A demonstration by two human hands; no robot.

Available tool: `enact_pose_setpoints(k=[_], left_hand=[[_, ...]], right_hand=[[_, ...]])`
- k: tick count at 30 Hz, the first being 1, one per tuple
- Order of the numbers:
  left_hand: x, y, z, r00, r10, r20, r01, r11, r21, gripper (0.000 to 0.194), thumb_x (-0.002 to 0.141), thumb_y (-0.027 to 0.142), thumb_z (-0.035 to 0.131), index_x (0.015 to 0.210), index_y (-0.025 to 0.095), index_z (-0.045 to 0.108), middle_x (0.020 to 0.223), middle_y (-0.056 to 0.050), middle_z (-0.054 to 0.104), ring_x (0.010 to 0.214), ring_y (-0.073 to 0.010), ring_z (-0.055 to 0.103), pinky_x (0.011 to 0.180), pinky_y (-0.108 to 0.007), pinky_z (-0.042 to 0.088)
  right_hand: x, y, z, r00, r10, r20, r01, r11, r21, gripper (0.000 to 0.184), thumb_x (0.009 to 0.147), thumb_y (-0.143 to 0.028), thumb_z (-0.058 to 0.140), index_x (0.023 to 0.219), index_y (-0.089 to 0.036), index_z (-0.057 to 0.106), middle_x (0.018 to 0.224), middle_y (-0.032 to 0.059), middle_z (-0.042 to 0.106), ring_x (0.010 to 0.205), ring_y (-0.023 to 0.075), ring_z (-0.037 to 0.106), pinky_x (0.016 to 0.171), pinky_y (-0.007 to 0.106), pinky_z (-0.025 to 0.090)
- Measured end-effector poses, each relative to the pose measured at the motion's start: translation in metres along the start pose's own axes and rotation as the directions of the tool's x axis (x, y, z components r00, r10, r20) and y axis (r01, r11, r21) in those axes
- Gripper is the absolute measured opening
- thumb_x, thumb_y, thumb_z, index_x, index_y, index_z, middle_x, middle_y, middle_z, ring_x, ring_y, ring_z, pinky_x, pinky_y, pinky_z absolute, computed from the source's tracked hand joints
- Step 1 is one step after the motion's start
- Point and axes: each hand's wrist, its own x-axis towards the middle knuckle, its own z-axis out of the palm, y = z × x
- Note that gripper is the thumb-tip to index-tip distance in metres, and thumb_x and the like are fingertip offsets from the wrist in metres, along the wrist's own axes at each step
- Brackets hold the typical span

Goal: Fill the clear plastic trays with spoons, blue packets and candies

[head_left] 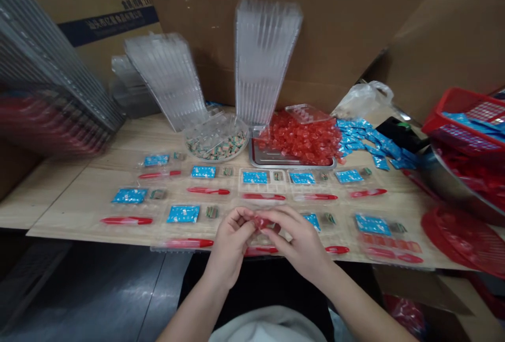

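Over the near edge of the table, my left hand (232, 242) and my right hand (298, 239) meet with bent fingers. Between their fingertips is a small translucent red piece (260, 221), pinched from both sides; its exact kind is blurred. Below and around them lie clear plastic trays in two rows, each with a blue printed packet (183, 214), a small green-and-tan piece (211, 212) and a red pen-shaped item (189, 243). My hands partly cover the tray under them. The tray at the near right (389, 265) also holds a row of red pieces (390, 242).
Behind the rows are a heap of red pieces (300, 137) on a metal tray (292, 162), a round dish (216, 158) of small pieces and blue packets (359, 139). Stacked clear trays (262, 63) stand farther back. Red baskets (445, 121) and a metal bowl (437, 168) are rightward.
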Motion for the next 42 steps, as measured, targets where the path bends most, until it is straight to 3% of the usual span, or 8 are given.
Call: enact_pose_setpoints(k=[3, 10, 19, 22, 26, 34, 37, 42], left_hand=[[-0.012, -0.009, -0.014, 0.987, 0.157, 0.027, -0.156, 0.927, 0.342, 0.013, 0.075, 0.026, 0.065, 0.076, 0.018, 0.055, 0.076, 0.000, 0.061, 0.072, -0.0125, 0.059, 0.067, -0.025, 0.048], [-0.032, -0.026, -0.069, 0.735, 0.470, 0.488, -0.550, -0.008, 0.835, 0.026, 0.082, 0.015, 0.057, 0.105, 0.026, 0.062, 0.108, -0.004, 0.067, 0.108, -0.0216, 0.056, 0.095, -0.038, 0.041], [-0.019, -0.023, -0.071, 0.672, 0.459, 0.582, -0.580, -0.163, 0.798, 0.022, 0.083, 0.010, 0.051, 0.094, 0.023, 0.064, 0.097, -0.003, 0.070, 0.094, -0.0205, 0.064, 0.079, -0.034, 0.051], [-0.019, -0.022, -0.072, 0.667, 0.462, 0.584, -0.584, -0.162, 0.795, 0.021, 0.083, 0.011, 0.053, 0.096, 0.024, 0.063, 0.101, -0.003, 0.070, 0.094, -0.0206, 0.064, 0.079, -0.034, 0.052], [-0.019, -0.024, -0.072, 0.667, 0.465, 0.583, -0.577, -0.174, 0.798, 0.021, 0.082, 0.014, 0.055, 0.098, 0.024, 0.063, 0.106, -0.003, 0.069, 0.097, -0.0217, 0.064, 0.082, -0.036, 0.052], [-0.023, -0.017, -0.070, 0.651, 0.491, 0.580, -0.604, -0.128, 0.786, 0.025, 0.080, 0.011, 0.056, 0.099, 0.025, 0.064, 0.102, -0.004, 0.070, 0.094, -0.0213, 0.065, 0.079, -0.035, 0.054], [-0.020, -0.004, -0.064, 0.738, 0.517, 0.434, -0.569, 0.131, 0.812, 0.026, 0.081, 0.013, 0.056, 0.100, 0.027, 0.065, 0.103, -0.005, 0.069, 0.098, -0.0207, 0.063, 0.086, -0.035, 0.052], [0.012, 0.023, -0.021, 0.953, 0.285, 0.100, -0.300, 0.866, 0.400, 0.038, 0.079, 0.027, 0.061, 0.117, 0.022, 0.057, 0.122, -0.011, 0.061, 0.100, -0.0210, 0.063, 0.087, -0.035, 0.052]], right_hand=[[-0.007, 0.006, -0.005, 0.996, 0.083, 0.029, -0.085, 0.995, 0.050, 0.017, 0.083, -0.023, 0.058, 0.099, -0.025, 0.063, 0.090, 0.0027, 0.064, 0.079, 0.0147, 0.060, 0.070, 0.027, 0.050], [0.023, 0.032, -0.009, 0.993, 0.081, -0.087, -0.098, 0.972, -0.213, 0.009, 0.079, -0.021, 0.062, 0.088, -0.021, 0.064, 0.089, 0.0042, 0.063, 0.087, 0.0185, 0.057, 0.078, 0.032, 0.046], [0.042, 0.019, 0.044, 0.977, -0.014, 0.215, 0.147, 0.773, -0.617, 0.005, 0.076, -0.015, 0.062, 0.080, -0.017, 0.061, 0.082, 0.0085, 0.063, 0.086, 0.0240, 0.054, 0.076, 0.037, 0.045], [0.065, 0.041, 0.013, 0.973, -0.006, 0.229, 0.120, 0.866, -0.485, 0.014, 0.077, -0.024, 0.063, 0.090, -0.019, 0.062, 0.089, 0.0058, 0.064, 0.089, 0.0201, 0.056, 0.077, 0.032, 0.044], [0.131, 0.080, -0.028, 0.968, 0.220, -0.117, -0.247, 0.782, -0.572, 0.015, 0.086, -0.022, 0.049, 0.089, -0.018, 0.063, 0.086, 0.0055, 0.065, 0.082, 0.0165, 0.059, 0.076, 0.028, 0.042], [0.187, 0.107, -0.013, 0.957, 0.247, -0.155, -0.291, 0.782, -0.551, 0.016, 0.081, -0.015, 0.053, 0.095, -0.013, 0.060, 0.091, 0.0115, 0.066, 0.083, 0.0187, 0.062, 0.075, 0.029, 0.043], [0.155, 0.092, -0.023, 0.963, 0.233, -0.135, -0.269, 0.864, -0.426, 0.011, 0.082, -0.020, 0.053, 0.090, -0.016, 0.060, 0.083, 0.0048, 0.067, 0.076, 0.0142, 0.062, 0.069, 0.025, 0.046], [0.082, 0.029, -0.030, 0.999, -0.026, 0.018, 0.028, 0.994, -0.104, 0.009, 0.083, -0.023, 0.054, 0.085, -0.021, 0.062, 0.083, 0.0022, 0.066, 0.076, 0.0143, 0.060, 0.069, 0.028, 0.048]])
